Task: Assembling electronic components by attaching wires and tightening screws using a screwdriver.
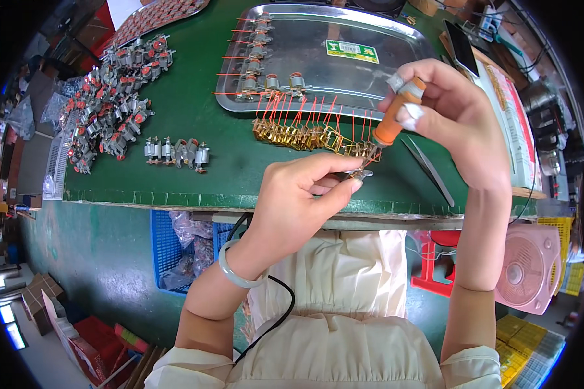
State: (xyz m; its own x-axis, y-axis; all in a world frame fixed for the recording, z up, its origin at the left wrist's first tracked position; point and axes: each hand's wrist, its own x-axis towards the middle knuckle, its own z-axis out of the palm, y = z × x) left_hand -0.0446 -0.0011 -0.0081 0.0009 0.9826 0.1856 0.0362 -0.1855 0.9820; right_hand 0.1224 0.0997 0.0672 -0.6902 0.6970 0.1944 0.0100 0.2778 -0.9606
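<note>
My right hand [457, 113], white wrapping on its thumb and a fingertip, is closed around an orange-handled screwdriver [390, 120]. The shaft slants down to the left, its tip at a small metal part [360, 173]. Between thumb and fingers my left hand [302, 188] pinches that part, just above the table's near edge; my fingers partly cover it. Right behind it lies a row of brass-coloured brackets with red wires [298, 136]. A pair of tweezers [428, 170] rests to the right, below my right wrist.
A steel tray [396, 39] at the back holds finished-looking grey components [256, 48] with red wires. Many more grey components [113, 97] are heaped at left, with a short row [175, 152] nearer. A blue crate [165, 249] and pink fan [522, 266] stand below the green table [207, 181].
</note>
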